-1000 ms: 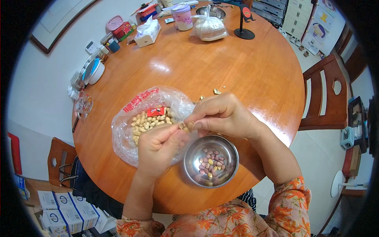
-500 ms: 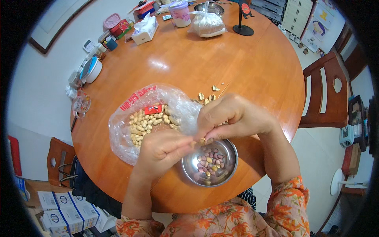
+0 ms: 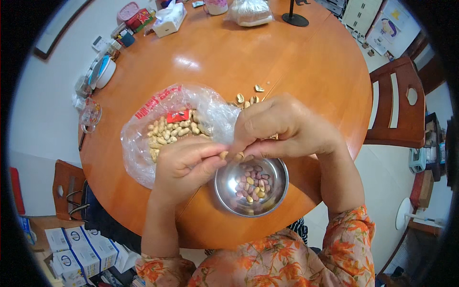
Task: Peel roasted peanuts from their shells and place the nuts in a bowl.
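Over the near side of a steel bowl (image 3: 276,195), both my hands are closed in fingertip pinches. My left hand (image 3: 184,167) holds a small tan peanut piece (image 3: 224,155) between thumb and forefinger. Just beside it, my right hand (image 3: 289,126) pinches another peanut piece (image 3: 239,156); the fingers partly cover it. The two pieces look apart, with a small gap between them. Pinkish and pale shelled peanuts (image 3: 250,181) lie in the bowl below. Left of the hands, an open clear plastic bag (image 3: 217,115) holds whole unshelled peanuts (image 3: 167,131) and a red packet (image 3: 178,116).
Empty peanut shells (image 3: 240,98) lie beyond my right hand, partly hidden by it. A tissue box (image 3: 169,21), a tied plastic bag (image 3: 251,12) and a black stand (image 3: 295,19) are on the far side of the round wooden table (image 3: 229,62). A chair (image 3: 399,103) stands at right.
The view has tilted, so the table items sit higher in the picture. My fingertips have drawn slightly apart, and a peanut piece now shows in each hand.
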Motion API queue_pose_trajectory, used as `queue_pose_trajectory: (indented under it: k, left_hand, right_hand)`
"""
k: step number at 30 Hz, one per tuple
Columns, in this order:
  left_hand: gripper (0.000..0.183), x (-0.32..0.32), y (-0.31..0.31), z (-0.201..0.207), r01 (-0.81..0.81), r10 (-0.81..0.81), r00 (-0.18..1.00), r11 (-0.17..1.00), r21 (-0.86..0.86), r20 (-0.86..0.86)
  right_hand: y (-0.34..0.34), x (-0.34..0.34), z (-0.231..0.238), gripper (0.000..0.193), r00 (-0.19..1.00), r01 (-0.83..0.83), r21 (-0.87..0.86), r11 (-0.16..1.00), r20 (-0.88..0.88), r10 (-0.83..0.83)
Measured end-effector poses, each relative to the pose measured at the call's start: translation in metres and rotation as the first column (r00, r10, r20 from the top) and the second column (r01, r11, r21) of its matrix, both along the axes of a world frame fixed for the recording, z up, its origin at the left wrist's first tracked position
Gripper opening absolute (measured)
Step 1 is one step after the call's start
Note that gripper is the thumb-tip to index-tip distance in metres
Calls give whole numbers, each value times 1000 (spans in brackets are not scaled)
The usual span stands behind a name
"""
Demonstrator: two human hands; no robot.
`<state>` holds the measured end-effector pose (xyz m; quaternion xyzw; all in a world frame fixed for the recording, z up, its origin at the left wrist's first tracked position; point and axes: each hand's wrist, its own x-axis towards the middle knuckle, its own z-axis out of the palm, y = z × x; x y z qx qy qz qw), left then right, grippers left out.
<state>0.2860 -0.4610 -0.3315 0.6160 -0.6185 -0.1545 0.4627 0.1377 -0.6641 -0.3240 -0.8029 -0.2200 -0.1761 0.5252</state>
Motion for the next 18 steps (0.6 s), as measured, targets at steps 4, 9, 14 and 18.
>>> queue_pose_trajectory:
  k: [4, 9, 14, 18]
  left_hand:
    - [17, 1, 0, 4, 15, -15, 999, 1000, -8, -29]
    - [16, 5, -2, 1, -32, 33, 999, 999, 29, -43]
    - [17, 2, 0, 1, -53, 53, 993, 999, 2, -102]
    - [20, 6, 4, 4, -21, 20, 999, 1000, -19, -45]
  right_hand:
    - [0, 0, 2, 9, 993, -120, 73, 990, -12, 121]
    - [4, -1, -5, 10, 987, -101, 4, 995, -127, 101]
    - [5, -4, -2, 11, 964, -99, -24, 995, -252, 90]
    - [5, -5, 3, 13, 953, -105, 46, 993, -281, 114]
